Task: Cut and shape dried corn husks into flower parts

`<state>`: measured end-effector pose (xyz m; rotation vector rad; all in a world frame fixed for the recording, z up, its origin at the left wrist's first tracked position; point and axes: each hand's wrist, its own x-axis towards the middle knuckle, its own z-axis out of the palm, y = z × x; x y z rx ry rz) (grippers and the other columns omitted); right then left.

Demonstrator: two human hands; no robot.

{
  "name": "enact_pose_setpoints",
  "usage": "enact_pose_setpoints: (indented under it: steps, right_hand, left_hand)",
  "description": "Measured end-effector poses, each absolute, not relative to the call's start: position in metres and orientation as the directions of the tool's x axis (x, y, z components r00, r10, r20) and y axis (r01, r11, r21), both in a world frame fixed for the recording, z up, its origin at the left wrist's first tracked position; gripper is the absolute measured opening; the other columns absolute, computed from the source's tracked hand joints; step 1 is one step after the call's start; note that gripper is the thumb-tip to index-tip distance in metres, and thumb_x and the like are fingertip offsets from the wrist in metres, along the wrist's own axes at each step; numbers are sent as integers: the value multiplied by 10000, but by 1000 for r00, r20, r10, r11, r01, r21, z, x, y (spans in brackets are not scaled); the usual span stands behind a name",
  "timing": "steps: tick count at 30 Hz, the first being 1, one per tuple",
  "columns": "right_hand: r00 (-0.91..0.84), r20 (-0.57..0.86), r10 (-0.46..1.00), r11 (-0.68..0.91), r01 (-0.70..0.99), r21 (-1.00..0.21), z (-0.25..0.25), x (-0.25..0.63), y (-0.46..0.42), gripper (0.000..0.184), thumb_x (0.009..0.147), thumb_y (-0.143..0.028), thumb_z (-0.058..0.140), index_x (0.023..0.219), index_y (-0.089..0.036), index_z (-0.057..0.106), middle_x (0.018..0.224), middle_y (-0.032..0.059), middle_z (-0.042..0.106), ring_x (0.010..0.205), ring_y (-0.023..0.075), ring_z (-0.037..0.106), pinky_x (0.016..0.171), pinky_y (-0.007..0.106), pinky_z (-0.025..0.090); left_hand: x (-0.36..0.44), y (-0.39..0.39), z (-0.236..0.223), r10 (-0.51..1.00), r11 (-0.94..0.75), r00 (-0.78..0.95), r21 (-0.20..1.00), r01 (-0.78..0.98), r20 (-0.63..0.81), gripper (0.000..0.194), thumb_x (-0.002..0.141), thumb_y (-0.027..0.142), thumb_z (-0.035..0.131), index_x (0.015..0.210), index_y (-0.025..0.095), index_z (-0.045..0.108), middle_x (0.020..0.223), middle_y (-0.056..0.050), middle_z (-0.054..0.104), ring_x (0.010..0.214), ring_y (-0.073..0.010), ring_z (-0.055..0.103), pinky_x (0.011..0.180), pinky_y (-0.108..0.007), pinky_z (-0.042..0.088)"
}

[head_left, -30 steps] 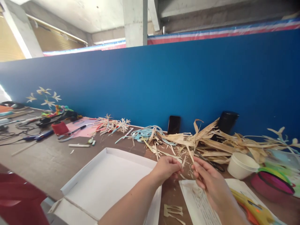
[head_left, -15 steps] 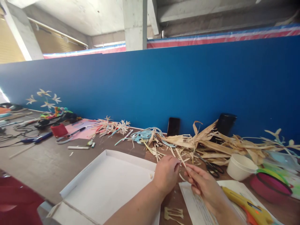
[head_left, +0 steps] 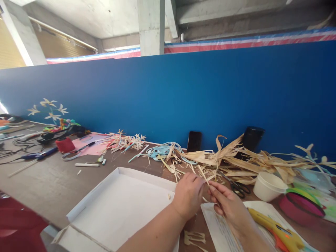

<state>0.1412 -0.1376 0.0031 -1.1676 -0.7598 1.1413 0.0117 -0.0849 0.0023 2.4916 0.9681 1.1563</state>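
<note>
My left hand and my right hand meet above the brown table, both pinched on a thin dried husk strip that sticks up between them. A heap of dried corn husks lies just beyond my hands. Black scissors rest beside my right hand. Under my right wrist is a printed paper sheet, and a small cut husk piece lies below my hands.
A shallow white cardboard box lid sits to the left. At right are a white cup, a yellow glue gun and a pink round tin. Two dark phones lean on the blue partition. Husk flowers, red thread spool, tools lie far left.
My hands have drawn closer together and the husk strip has shifted slightly left. The view has dropped a little.
</note>
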Motion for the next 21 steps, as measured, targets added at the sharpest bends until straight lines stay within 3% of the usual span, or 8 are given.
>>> enact_pose_setpoints:
  steps: [3, 6, 8, 10, 15, 21]
  right_hand:
    - [329, -94, 940, -5, -261, -965, 3, 143, -138, 355, 629, -324, 719, 948, -183, 650, 642, 1, 582, 513, 84, 445, 321, 135, 269]
    - [353, -82, 932, 8, -245, -969, 5, 144, -139, 346, 645, -312, 711, 956, -178, 642, 662, 10, 586, 520, 82, 443, 326, 130, 275]
    - [349, -78, 934, 8, -239, -971, 5, 143, -139, 343, 660, -314, 702, 969, -181, 636, 656, 7, 580, 515, 80, 434, 330, 129, 277]
    - [336, -80, 938, 2, -238, -971, 5, 142, -139, 348, 659, -323, 703, 970, -184, 637, 652, 3, 579, 510, 78, 429, 332, 130, 280]
    - [286, -89, 954, -9, -270, -963, 4, 142, -140, 348, 646, -321, 713, 962, -192, 641, 678, 4, 590, 525, 76, 435, 330, 123, 263]
    - [198, -140, 970, -88, -251, -964, 6, 141, -141, 384, 660, -329, 698, 1021, -211, 644, 638, -16, 551, 468, 51, 373, 335, 122, 186]
  left_hand:
    - [14, -81, 1, 815, -570, 353, 747, 342, 460, 284, 774, 210, 491, 1046, 210, 572, 930, -33, 611, 854, -155, 530, 800, -298, 432]
    - [16, -76, 0, 906, -212, 401, 967, 144, 139, 305, 785, 349, 473, 984, 156, 599, 870, -50, 633, 686, -127, 546, 614, -258, 473]
    - [17, -73, 0, 870, -27, 494, 999, 36, 6, 353, 765, 434, 486, 884, 128, 617, 830, -61, 634, 591, -109, 522, 483, -224, 442]
    - [17, -72, -1, 843, 56, 537, 998, -31, -30, 363, 718, 461, 542, 823, 122, 619, 780, -53, 629, 532, -90, 494, 426, -200, 405]
    - [17, -71, -2, 858, 106, 510, 992, -64, -59, 294, 678, 416, 591, 741, 128, 602, 662, -20, 604, 452, -62, 451, 407, -185, 382]
    - [17, -70, -1, 864, 40, 502, 998, -40, -15, 174, 671, 313, 562, 680, 140, 572, 588, 8, 565, 423, -64, 436, 414, -193, 368]
